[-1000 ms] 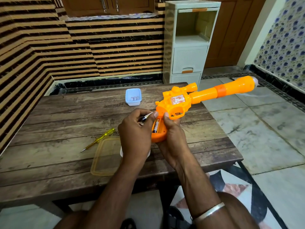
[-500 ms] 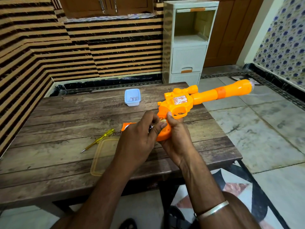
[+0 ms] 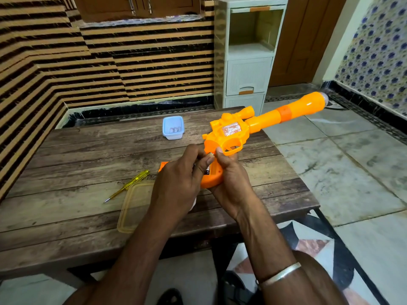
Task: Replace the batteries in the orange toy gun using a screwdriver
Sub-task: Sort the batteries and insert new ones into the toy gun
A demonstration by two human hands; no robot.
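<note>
Head view: under the left wrist lies a translucent yellow plastic lid [image 3: 132,209] on the dark wooden plank table [image 3: 77,155]. The right hand [image 3: 231,180] wraps the handle of the orange plastic toy gun [image 3: 234,133], held above the table. The left hand [image 3: 178,179], touching the right, pinches a small battery [image 3: 210,154] at the handle's open side. Left of the left hand lies a yellow-handled screwdriver [image 3: 130,183], and just behind its knuckles a flat orange cover [image 3: 162,166]. The gun's long axis runs away from the hands and rightward, its muzzle raised past the table's edge. Beyond the left hand sits a small pale-blue plastic tub [image 3: 173,128].
</note>
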